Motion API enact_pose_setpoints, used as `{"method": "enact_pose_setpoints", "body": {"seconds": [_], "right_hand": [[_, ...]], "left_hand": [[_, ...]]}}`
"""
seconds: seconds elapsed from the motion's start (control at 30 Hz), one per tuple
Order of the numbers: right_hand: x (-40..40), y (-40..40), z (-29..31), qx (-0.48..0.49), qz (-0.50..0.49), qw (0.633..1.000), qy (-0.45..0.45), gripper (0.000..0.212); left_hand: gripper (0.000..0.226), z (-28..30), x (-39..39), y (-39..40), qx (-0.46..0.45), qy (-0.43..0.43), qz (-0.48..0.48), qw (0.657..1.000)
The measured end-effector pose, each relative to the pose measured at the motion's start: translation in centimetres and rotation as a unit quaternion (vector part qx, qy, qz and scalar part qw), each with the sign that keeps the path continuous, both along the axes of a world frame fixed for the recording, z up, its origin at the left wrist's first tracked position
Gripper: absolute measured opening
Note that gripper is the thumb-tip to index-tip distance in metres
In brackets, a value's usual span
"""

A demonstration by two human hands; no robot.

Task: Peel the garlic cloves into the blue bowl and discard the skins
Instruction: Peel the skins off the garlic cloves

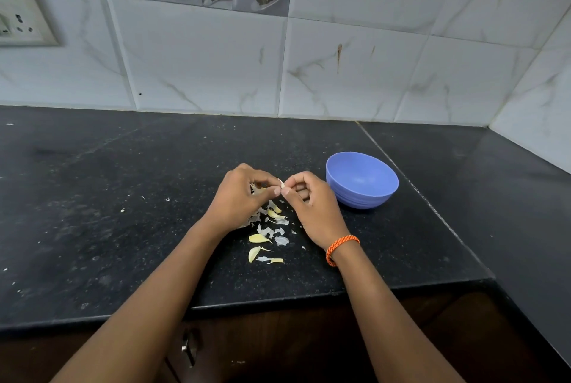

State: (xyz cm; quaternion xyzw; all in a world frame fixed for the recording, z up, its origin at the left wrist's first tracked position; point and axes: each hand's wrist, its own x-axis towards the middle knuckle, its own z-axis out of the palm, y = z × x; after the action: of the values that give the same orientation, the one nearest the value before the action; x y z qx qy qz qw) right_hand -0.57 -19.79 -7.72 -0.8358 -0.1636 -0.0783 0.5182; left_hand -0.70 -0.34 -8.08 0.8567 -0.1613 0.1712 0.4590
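one blue bowl (362, 180). two hands: left hand (239, 197) and right hand (310, 206), with one garlic clove (281, 184) pinched between them. about five yellowish pieces (259, 238) on the surface (123, 228), among roughly a dozen pale skin scraps (281, 240). one orange wristband (341, 249).

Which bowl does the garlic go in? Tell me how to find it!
Look at the black counter. Just past the right hand, the one with the orange wristband, sits the blue bowl. It is the only dish there, round and plain.
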Motion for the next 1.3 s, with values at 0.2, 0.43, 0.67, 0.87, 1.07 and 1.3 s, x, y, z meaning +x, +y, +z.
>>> {"method": "enact_pose_setpoints", "body": {"seconds": [0.2,0.43,0.67,0.87,1.07,1.3], "right_hand": [[-0.2,-0.5,0.4,0.034,0.033,0.999,-0.007,0.034],[0.0,-1.6,0.8,-0.034,-0.041,0.997,-0.05,0.006],[-0.4,-1.7,-0.3,-0.233,-0.031,0.969,-0.081,0.011],[-0.7,-1.8,1.7,-0.273,-0.005,0.958,-0.09,0.01],[-0.3,-1.9,2.7,-0.212,-0.05,0.965,-0.149,0.02],[0.2,-1.8,0.8,-0.299,-0.003,0.953,-0.048,0.024]], "left_hand": [[0.008,-0.1,0.0,-0.6,-0.029,-0.011,-0.016,0.999],[0.011,-1.7,0.9,-0.5,0.133,-0.051,0.012,0.99],[0.012,-2.0,0.8,0.2,0.21,-0.015,0.006,0.978],[0.019,-1.9,0.8,0.4,0.17,-0.026,0.047,0.984],[0.009,-1.8,0.9,0.1,0.126,-0.044,0.1,0.986],[0.02,-1.6,1.0,-0.3,0.104,-0.046,0.098,0.989]]}}
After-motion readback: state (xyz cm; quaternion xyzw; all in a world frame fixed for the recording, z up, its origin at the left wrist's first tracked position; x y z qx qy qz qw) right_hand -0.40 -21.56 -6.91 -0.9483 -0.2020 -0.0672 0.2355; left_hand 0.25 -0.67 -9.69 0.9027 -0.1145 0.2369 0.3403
